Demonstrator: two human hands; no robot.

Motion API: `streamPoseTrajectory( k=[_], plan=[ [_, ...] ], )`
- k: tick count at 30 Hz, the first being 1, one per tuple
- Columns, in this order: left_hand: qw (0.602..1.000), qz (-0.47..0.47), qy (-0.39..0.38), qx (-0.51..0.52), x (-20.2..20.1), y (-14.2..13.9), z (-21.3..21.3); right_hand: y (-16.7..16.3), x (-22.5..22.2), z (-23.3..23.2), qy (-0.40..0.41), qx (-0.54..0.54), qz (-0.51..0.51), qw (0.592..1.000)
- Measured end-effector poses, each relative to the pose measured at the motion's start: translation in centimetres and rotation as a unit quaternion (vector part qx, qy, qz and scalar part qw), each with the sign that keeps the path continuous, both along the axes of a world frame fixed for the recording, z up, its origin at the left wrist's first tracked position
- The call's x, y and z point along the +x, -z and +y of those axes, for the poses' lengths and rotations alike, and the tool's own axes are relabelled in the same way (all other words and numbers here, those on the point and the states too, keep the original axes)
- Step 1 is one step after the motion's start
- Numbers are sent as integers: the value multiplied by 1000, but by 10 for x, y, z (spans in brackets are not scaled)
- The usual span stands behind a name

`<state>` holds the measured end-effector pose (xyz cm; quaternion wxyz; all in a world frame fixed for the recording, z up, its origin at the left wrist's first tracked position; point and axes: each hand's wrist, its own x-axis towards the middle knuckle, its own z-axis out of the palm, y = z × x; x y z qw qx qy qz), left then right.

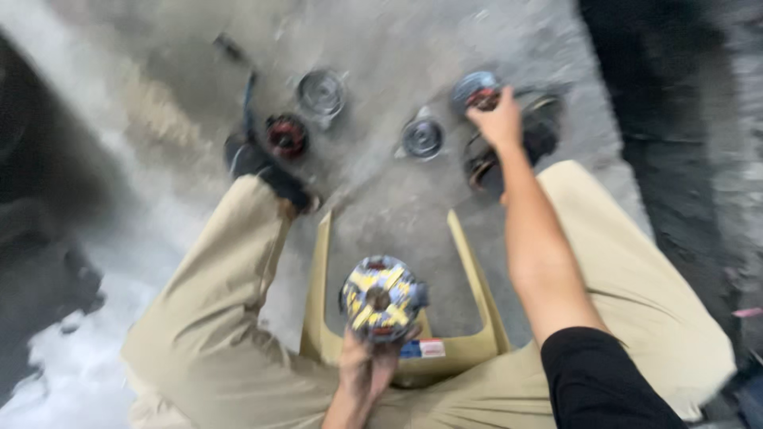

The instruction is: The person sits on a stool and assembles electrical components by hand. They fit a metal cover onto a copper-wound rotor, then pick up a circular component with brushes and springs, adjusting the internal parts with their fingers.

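My left hand (pixel 364 369) holds up a round metal part (pixel 383 299) with yellow and dark segments and a centre hole, above the stool between my knees. My right hand (pixel 497 121) reaches forward to the floor and closes on a round grey part with a red centre (pixel 477 90). The picture is blurred by motion.
I sit on a tan plastic stool (pixel 470 274) on a grey concrete floor. Ahead lie two silvery round parts (pixel 321 92) (pixel 422 138), a red and black round part (pixel 286 136) and my dark shoes (pixel 266 168) (pixel 539 127). A dark strip runs along the right.
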<state>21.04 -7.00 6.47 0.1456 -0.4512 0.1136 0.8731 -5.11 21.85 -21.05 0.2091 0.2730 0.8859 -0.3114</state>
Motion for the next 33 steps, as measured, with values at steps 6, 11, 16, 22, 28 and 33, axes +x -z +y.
streamPoseTrajectory(
  k=[6,11,16,22,28,33],
  plan=[
    [991,124,40,25,-41,23,15,18,-10,-14,46,24,40,998],
    [990,139,29,-1,-59,32,21,29,-12,-16,73,27,49,996],
    [990,141,15,-16,-60,35,23,30,-9,-21,46,42,73,995],
    [987,160,11,-30,-66,24,31,-9,-6,-23,54,-12,133,990],
    [974,199,51,-92,-65,18,36,-86,-9,-35,296,-297,8,908],
    [953,268,81,-116,-63,-4,36,-199,-3,-39,249,-524,122,806]
  ],
)
